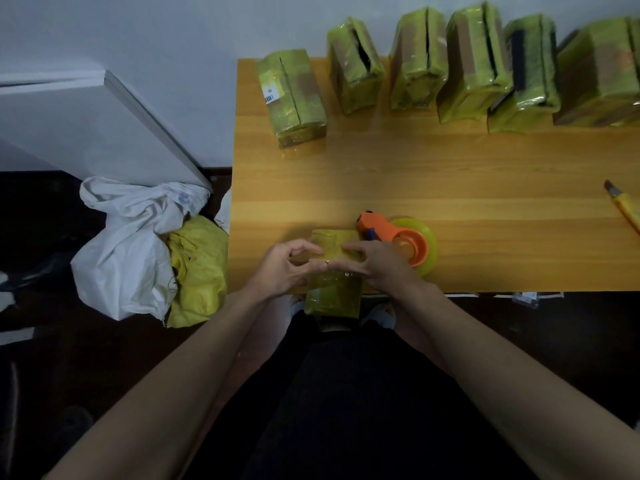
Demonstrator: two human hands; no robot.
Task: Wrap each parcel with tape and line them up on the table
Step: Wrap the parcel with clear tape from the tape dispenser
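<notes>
Both hands are pressing tape onto a parcel at the near table edge.

The parcel (333, 289) is lying between the two hands with its long axis running away from the person, its near end overhanging the table (485, 188) edge. The left hand (282, 268) and right hand (379, 268) are bracketing it from either side, equally near, fingers curled and touching its top face, seemingly smoothing tape. The tape dispenser (403, 242) is sitting just beyond the right hand, so that hand looks better placed to reach it. Farther back, six wrapped parcels (419, 64) are standing in a row along the wall.
</notes>
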